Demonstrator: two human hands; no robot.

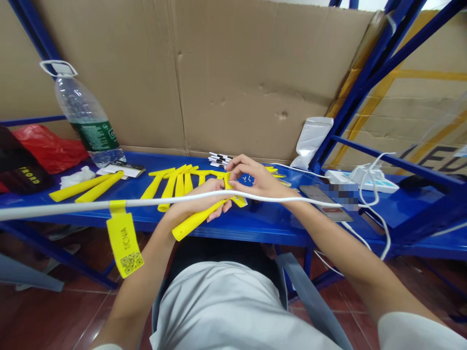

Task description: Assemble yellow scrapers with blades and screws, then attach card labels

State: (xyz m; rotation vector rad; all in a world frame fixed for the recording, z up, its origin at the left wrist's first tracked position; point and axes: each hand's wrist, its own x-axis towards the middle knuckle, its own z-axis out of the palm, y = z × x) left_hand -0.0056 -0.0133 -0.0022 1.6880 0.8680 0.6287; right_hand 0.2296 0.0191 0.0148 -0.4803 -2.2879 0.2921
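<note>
My left hand [211, 194] is closed around a yellow scraper [195, 219], its handle pointing down toward me and its T-shaped head up between both hands. A pale blade edge shows at the head's near end. Thumb and index finger of my right hand [253, 176] are pinched together at the far end of that head; whatever small thing they hold is hidden. Several tiny light-coloured pieces [248, 179] lie on the blue table just beyond my right fingers. More yellow scrapers [170, 187] lie in a row left of my hands, and others lie partly behind my right hand.
A white cable [153, 201] with a yellow tag [124, 243] crosses in front of my forearms. Around the blue table [146, 221] are a water bottle [89, 116], two yellow handles [98, 187], black-and-white pieces [219, 159], a phone [323, 201] and a power strip [375, 181].
</note>
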